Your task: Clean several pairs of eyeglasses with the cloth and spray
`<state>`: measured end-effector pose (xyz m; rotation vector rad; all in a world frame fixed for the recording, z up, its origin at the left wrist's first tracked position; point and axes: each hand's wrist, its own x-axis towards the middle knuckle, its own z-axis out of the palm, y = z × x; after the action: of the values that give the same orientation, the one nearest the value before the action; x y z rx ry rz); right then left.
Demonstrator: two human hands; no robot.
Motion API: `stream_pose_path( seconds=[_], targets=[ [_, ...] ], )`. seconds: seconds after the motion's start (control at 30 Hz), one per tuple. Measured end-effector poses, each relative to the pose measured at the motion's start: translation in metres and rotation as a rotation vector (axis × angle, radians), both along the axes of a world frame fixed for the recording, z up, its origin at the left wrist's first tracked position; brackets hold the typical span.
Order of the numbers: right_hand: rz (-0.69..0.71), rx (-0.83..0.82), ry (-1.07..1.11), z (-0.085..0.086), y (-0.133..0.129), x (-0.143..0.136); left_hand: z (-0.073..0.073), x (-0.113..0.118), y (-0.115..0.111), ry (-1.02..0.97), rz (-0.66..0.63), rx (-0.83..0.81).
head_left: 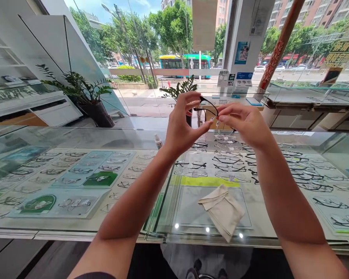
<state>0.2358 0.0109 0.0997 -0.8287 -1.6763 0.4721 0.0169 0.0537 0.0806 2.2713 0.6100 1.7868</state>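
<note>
A pair of eyeglasses (213,105) with black temple arms is held up above the glass counter, seen against the window. My left hand (180,126) is closed on it, fingers by the temple ends and thumb stretched toward the lenses. My right hand (247,124) pinches the frame near its front with thumb and fingertips. One clear lens hangs below the right fingers; part of the frame is hidden behind the hands. Beneath them, a folded cream cleaning cloth (223,211) lies on the countertop.
The glass display counter (168,228) spans the view, with rows of eyeglasses (229,167) inside. A small white spray bottle (158,142) stands behind my left forearm. Potted plants (94,112) stand by the window. At the back right is another display case (317,87).
</note>
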Motion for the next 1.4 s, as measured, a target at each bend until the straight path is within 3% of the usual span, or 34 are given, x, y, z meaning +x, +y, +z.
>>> stream_pose_path(
  seconds=[0.27,0.4,0.53,0.67,0.83,0.97,1.1,1.2,1.4],
  targets=[
    [0.113,-0.215,0.108,0.003,0.006,0.0,-0.003,0.0,0.009,-0.035,-0.066,-0.128],
    [0.112,-0.241,0.06,0.0,0.009,0.003,-0.005,0.001,0.012,-0.041,-0.144,-0.17],
    [0.122,-0.266,0.067,-0.005,0.012,0.005,-0.011,0.003,0.021,-0.085,-0.112,-0.148],
    [0.061,-0.187,0.09,-0.009,0.014,0.001,-0.009,0.004,0.014,-0.071,-0.03,-0.072],
    [-0.107,-0.078,0.133,-0.013,0.017,-0.006,0.003,0.009,-0.019,-0.121,0.188,0.058],
    [-0.207,0.01,0.117,-0.014,0.01,-0.019,0.004,0.015,-0.029,0.038,0.095,-0.122],
    [-0.316,0.148,0.039,-0.015,-0.002,-0.038,0.001,0.018,-0.023,0.001,-0.028,-0.32],
    [-0.355,0.223,-0.05,-0.017,-0.009,-0.048,0.0,0.017,-0.017,-0.096,-0.051,-0.365],
    [-0.325,0.171,-0.179,-0.013,-0.016,-0.05,-0.001,0.007,-0.001,-0.14,0.009,-0.371]
  ],
)
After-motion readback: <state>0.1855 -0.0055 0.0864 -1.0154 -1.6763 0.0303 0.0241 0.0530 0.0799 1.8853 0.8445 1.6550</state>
